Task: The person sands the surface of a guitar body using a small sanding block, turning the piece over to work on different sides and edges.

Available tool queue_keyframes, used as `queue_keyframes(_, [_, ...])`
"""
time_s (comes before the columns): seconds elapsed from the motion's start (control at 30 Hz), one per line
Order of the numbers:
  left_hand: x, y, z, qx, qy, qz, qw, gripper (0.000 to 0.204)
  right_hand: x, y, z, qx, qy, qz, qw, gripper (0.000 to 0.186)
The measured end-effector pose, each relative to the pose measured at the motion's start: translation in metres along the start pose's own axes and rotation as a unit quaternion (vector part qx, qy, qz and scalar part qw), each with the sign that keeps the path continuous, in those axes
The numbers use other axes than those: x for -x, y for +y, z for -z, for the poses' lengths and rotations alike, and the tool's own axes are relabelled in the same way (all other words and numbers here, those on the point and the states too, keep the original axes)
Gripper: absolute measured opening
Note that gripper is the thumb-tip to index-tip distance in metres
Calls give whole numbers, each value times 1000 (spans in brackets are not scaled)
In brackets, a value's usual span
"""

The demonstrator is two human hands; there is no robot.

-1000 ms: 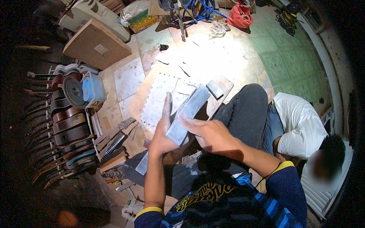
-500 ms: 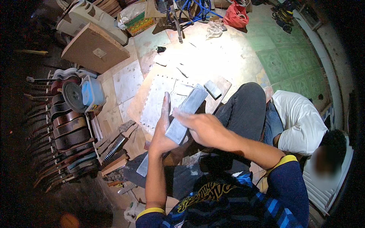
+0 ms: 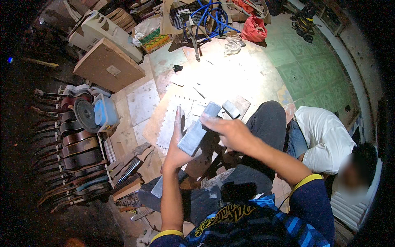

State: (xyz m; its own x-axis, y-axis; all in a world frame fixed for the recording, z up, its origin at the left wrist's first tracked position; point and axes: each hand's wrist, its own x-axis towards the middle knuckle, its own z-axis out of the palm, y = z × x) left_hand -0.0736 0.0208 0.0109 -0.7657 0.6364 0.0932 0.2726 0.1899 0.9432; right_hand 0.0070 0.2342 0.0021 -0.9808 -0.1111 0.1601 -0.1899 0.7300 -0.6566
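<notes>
Cluttered tiled floor [image 3: 142, 96]; our left hand [image 3: 176, 153] grips the grey block [image 3: 193, 139] near-end, long axis slanting away rightward; right hand [image 3: 230, 132] touches its far half, can't tell if gripping.

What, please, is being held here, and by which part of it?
The left hand holds a grey block by its near end; the right hand touches its top face toward the far end.

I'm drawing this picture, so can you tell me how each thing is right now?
Long grey block: held slanted, looks dusty
Left hand: holding the block, thumb raised
Right hand: touching the block
Small block: lying down, not held
Clear plastic bag: crumpled
Red bag: bunched up
Guitar-shaped instruments: lined up
</notes>
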Motion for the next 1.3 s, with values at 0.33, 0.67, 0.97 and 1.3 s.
queue_keyframes(0.33, [1,5,0,-73,12,9,997,129,18,-41,-33,-192,29,-11,981,74])
queue_keyframes(0.67, [1,-6,5,60,76,45,994,116,2,-68,-39,-266,66,88,958,73])
queue_keyframes(0.97, [-1,-5,11,-95,39,12,995,93,-4,-57,-37,-170,51,90,980,72])
queue_keyframes(1.3, [4,-3,5,4,84,43,996,96,-11,-58,-41,-149,92,51,983,68])
